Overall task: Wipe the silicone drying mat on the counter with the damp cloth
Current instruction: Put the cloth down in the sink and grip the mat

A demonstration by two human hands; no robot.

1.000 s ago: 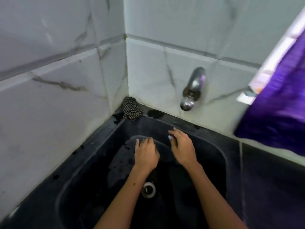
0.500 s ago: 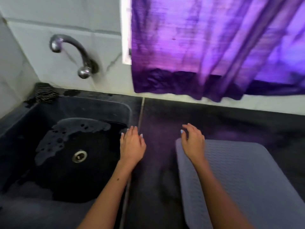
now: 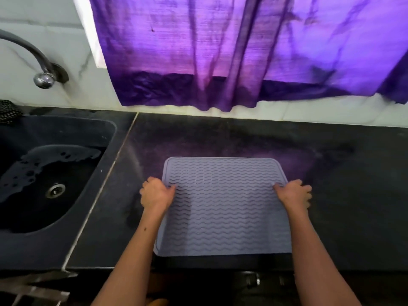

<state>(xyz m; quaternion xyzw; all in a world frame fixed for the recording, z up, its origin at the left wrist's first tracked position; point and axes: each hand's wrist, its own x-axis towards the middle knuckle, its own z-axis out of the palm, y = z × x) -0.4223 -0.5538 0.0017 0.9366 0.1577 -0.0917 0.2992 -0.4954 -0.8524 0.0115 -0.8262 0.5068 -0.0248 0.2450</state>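
Silicone drying mat (image 3: 223, 204) flat on dark desk (image 3: 331, 195) right of sink (image 3: 44, 184), left hand (image 3: 155, 194) and right hand (image 3: 294, 194) fingers pinching its side edges. No damp cloth in hand. Risk: mat's near edge at desk lip, a tug could slide it off.

The patterned cloth (image 3: 7, 111) and tap (image 3: 28, 56) are cut off by the left edge.

Backlit purple curtain (image 3: 231, 51) tints dim counter (image 3: 220, 138); edges soft.
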